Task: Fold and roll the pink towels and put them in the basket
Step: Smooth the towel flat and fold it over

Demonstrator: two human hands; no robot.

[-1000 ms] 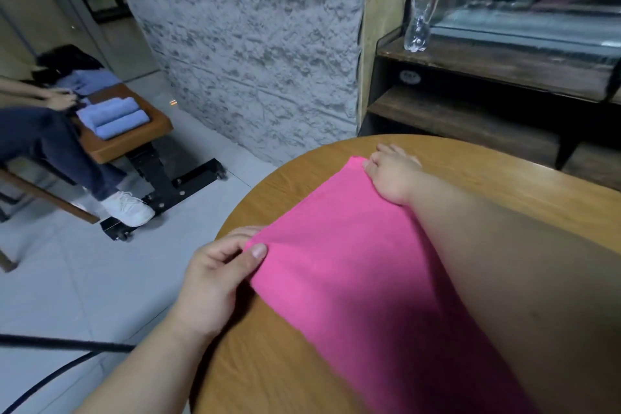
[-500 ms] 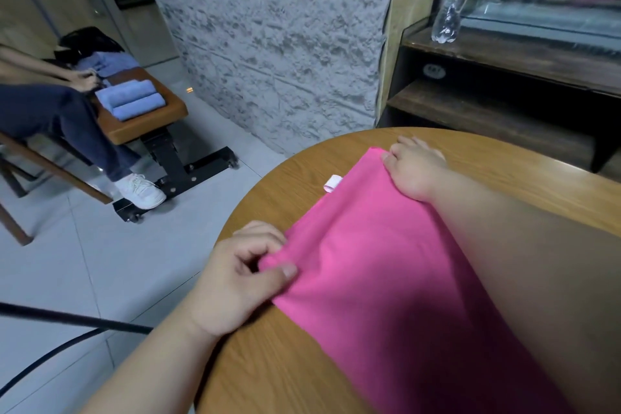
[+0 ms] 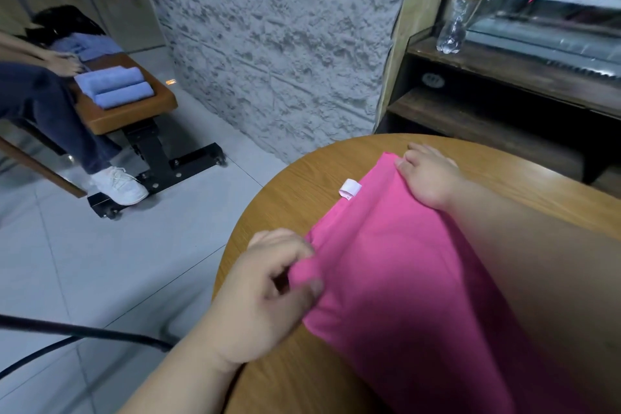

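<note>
A pink towel (image 3: 396,279) lies on the round wooden table (image 3: 302,191), its left edge curled over into the start of a roll. A white label (image 3: 350,188) sticks out at that edge. My left hand (image 3: 265,292) pinches the near end of the curled edge between thumb and fingers. My right hand (image 3: 428,175) holds the far end of the same edge, fingers curled on the cloth. My right forearm covers much of the towel's right side. No basket is in view.
A seated person (image 3: 50,104) at the left works at a brown bench (image 3: 127,111) with rolled blue towels (image 3: 114,87). A black cable (image 3: 84,333) crosses the tiled floor. A plastic bottle (image 3: 467,0) stands on the dark wooden shelf (image 3: 504,67) behind the table.
Both hands have turned the towel's left edge over towards me, so the flat edge is now a curl and the white label has come into view.
</note>
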